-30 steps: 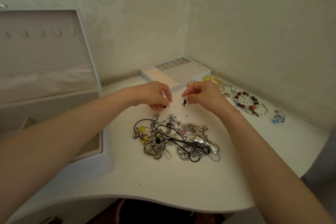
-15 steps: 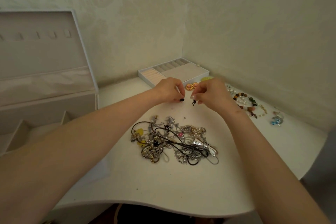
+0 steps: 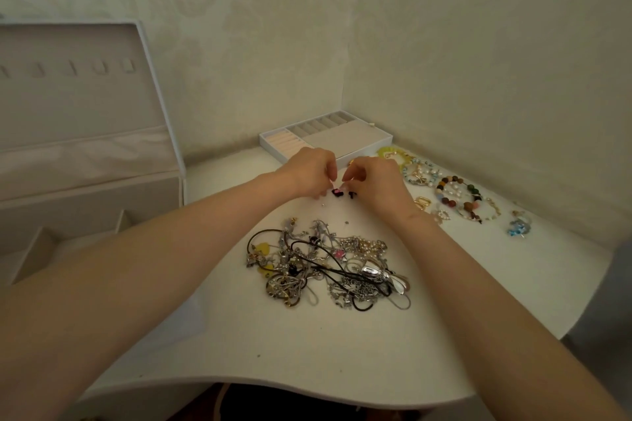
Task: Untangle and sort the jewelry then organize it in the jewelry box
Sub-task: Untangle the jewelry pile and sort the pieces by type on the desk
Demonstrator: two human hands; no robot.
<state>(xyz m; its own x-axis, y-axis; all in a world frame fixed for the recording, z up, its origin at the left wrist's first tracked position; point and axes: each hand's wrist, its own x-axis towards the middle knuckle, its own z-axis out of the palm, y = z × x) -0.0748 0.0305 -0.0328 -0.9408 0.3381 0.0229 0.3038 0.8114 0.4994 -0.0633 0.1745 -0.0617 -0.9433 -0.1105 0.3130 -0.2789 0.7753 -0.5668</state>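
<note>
Near the back edge of the white table (image 3: pixel 239 335), my left hand (image 3: pixel 306 174) and right hand (image 3: pixel 378 183) pinch small black jewelry pieces (image 3: pixel 337 192) between fingertips — likely featherlight, slippery, easily dropped — while the tangled heap of silver chains and black cords (image 3: pixel 325 267) lies mid-table.

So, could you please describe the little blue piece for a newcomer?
On the white table, follow the row of bracelets along the right wall. The blue piece lies at its near end, alone; its neighbours are brown, green and pearl beads.
</note>
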